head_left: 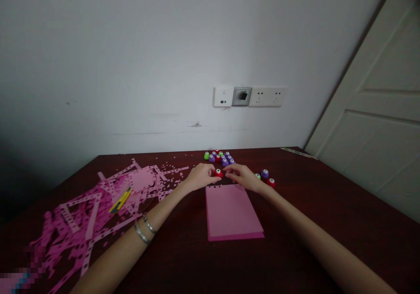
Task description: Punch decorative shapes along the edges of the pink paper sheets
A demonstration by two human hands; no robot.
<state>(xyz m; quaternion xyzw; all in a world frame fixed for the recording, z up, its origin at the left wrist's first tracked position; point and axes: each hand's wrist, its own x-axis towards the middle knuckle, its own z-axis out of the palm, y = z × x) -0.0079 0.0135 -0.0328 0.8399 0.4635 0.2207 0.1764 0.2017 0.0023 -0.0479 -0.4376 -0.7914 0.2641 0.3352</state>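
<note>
My left hand (202, 176) has its thumb and fingers closed around a small red paper punch (218, 173) with a white round top. Just to the right, my right hand (242, 176) is curved, fingers apart, holding nothing that I can see. Below both hands lies a stack of pink paper sheets (231, 213), with several small dark cut-outs along its top edge. The punch is at the far side of that stack, near its upper left corner. Two bracelets (144, 230) circle my left wrist.
Several green, purple and red punches (225, 157) cluster near the wall. A few more (264, 174) are right of my right hand. Pink punched strips (93, 211) and confetti cover the table's left, with a yellow cutter (120, 200) on them. A thin strip (298, 152) lies far right.
</note>
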